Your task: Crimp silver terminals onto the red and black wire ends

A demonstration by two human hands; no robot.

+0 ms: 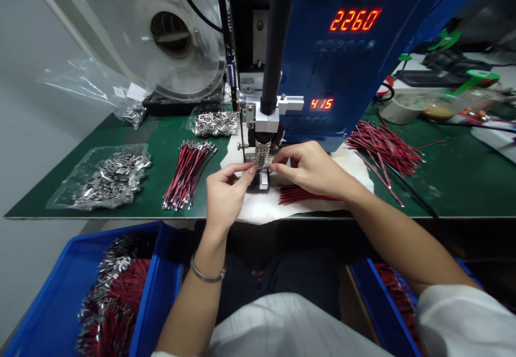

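Observation:
My left hand [229, 190] is closed in a pinch at the left of the spring-wrapped press head [263, 154]. What sits between its fingertips is too small to make out. From the other side, my right hand [308, 169] pinches a thin wire, of which only a bit of red shows by the fingertips. Both sets of fingertips are just above the small metal fixture [263, 178] under the head. Beneath my right hand lies a bundle of red and black wires [300, 194] on white paper [258, 213].
Finished-looking wires with metal ends [188, 177] lie at left, beside a bag of metal terminals [115, 177] and another bag [213, 122]. More wires [387, 147] are piled right. The blue machine [322, 66] displays red digits. Blue bins [161, 260] stand below the green table [161, 126].

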